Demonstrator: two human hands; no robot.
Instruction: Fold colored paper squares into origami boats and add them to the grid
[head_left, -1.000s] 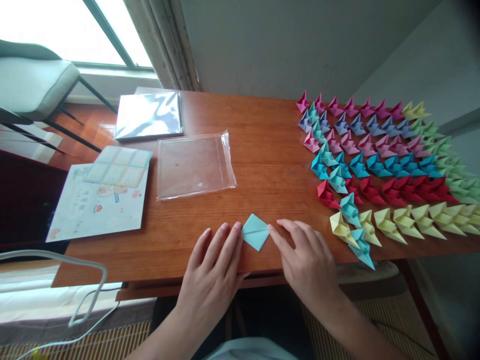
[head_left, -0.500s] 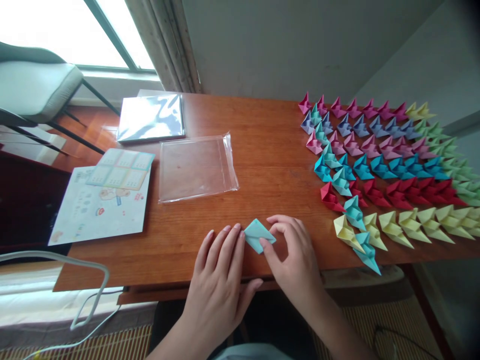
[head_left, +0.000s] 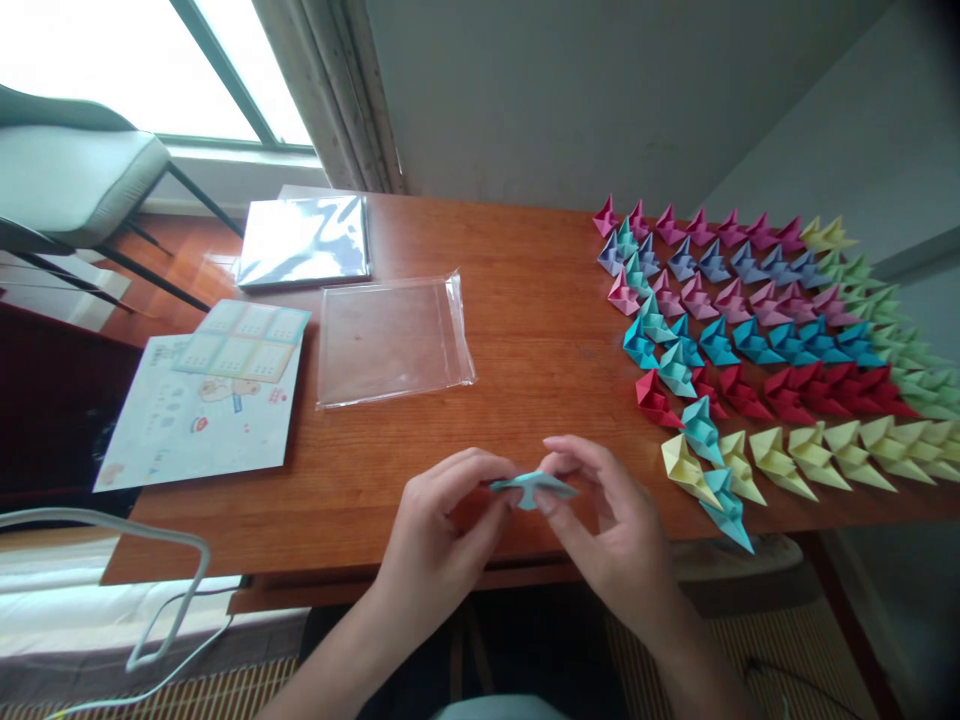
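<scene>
Left hand grip pinches left side of small folded light-turquoise paper piece; right hand grip pinches its right side. Piece is between hands, over front part of brown wooden bench. Flat clear plastic sleeve beyond, multicoloured folded-paper figures rightward.

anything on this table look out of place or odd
Nothing looks spilled, but the pale teal paper shapes run slantwise across the left ends of the straighter colored rows, and the nearest one's tip pokes past the front edge of the table. The white sheet sits askew, a corner reaching past the left edge.
</scene>
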